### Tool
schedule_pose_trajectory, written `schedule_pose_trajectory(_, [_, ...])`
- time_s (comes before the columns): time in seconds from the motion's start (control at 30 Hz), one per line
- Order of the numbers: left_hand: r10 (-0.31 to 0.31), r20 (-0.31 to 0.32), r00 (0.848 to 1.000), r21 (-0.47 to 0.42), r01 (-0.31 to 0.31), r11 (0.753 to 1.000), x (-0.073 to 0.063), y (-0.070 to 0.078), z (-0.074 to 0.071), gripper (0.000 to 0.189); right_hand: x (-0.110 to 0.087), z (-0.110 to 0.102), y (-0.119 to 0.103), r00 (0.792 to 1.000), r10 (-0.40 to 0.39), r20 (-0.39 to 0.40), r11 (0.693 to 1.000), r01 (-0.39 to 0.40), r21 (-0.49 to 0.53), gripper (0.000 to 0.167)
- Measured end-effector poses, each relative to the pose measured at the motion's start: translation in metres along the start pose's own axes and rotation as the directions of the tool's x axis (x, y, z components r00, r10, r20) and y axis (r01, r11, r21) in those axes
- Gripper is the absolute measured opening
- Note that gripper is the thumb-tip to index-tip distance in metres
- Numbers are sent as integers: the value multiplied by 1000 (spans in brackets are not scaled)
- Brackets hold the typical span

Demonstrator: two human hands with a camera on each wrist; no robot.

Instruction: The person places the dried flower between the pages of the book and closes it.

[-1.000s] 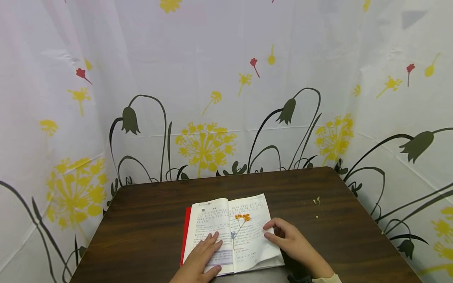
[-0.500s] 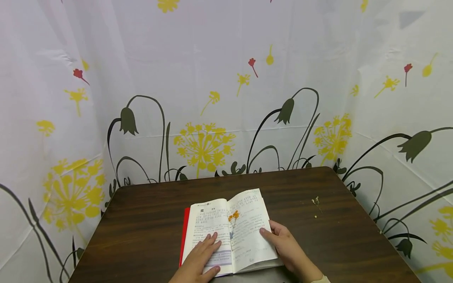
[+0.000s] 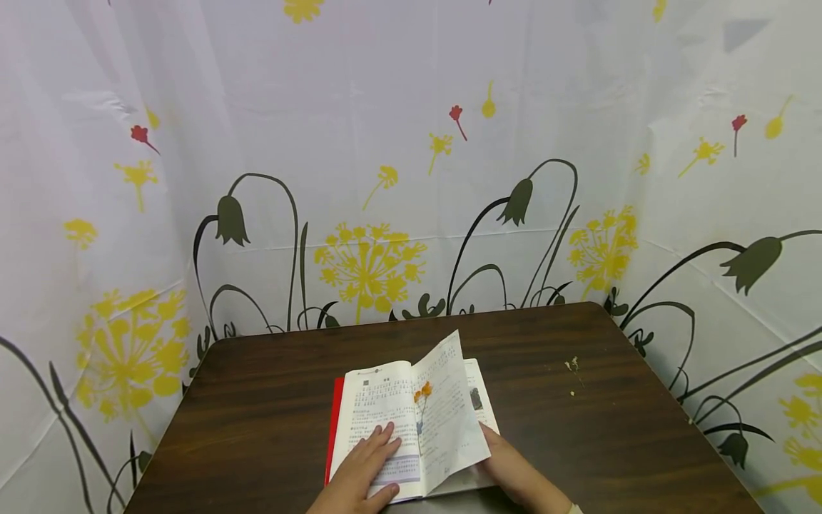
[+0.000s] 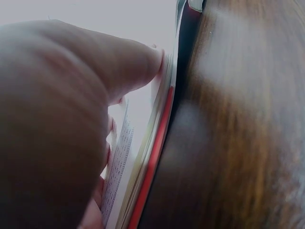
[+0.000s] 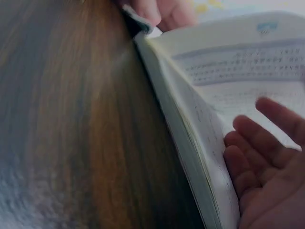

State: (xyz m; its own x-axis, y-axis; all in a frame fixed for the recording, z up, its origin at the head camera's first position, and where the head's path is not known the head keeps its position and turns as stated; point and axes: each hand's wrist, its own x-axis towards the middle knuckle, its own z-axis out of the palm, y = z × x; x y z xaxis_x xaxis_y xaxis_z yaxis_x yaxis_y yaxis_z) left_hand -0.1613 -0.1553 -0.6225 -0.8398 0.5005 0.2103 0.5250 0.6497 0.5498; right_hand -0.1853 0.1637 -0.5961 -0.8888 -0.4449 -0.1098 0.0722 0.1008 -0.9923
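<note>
An open book (image 3: 374,407) with a red cover edge lies on the table. My left hand (image 3: 364,468) rests flat on its left page, fingers spread; in the left wrist view the thumb (image 4: 128,62) lies near the page edges. A right-hand page (image 3: 449,425) stands raised at a slant. Beneath its outer side is my right hand (image 3: 514,467), partly hidden by the page. Its fingers (image 5: 259,143) look loosely extended against the paper in the right wrist view; the thumb is out of sight. A pressed orange flower (image 3: 422,392) with a thin stem lies near the book's gutter.
The dark wood-grain table (image 3: 270,428) extends around the book. A small dried sprig (image 3: 574,368) with pale blossoms lies at the right, a tiny loose bit (image 3: 572,393) below it. A white flower-patterned curtain (image 3: 385,143) hangs behind the table.
My right hand has gone from above the page to its outer edge, then under it. The page has risen and tilted leftward, uncovering another page with a dark picture. The left hand stays put.
</note>
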Motion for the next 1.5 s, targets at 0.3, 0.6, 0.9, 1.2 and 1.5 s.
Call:
schedule_pose_trajectory(0.3, [99, -102, 990, 40, -96, 995, 0, -1, 3, 68, 0, 9, 7, 932, -290, 216, 769, 362, -527, 66])
schedule_pose_trajectory(0.6, [-155, -138, 978, -155, 134, 979, 3, 6, -9, 67, -3, 20, 3, 909, -298, 292, 599, 416, -684, 59])
schedule_pose_trajectory(0.9, [-482, -340, 808, -202, 438, 876, 4, 14, -26, 38, -2, 20, 2, 926, -177, 333, 619, 368, -693, 52])
schedule_pose_trajectory(1.2, [-255, -695, 672, -247, 110, 963, 3, 18, -28, 37, -2, 18, 2, 919, -146, 367, 640, 371, -673, 47])
schedule_pose_trajectory(1.5, [113, -317, 942, 70, -95, 993, 3, 9, -13, 45, -3, 17, 2, 917, -132, 377, 660, 365, -657, 48])
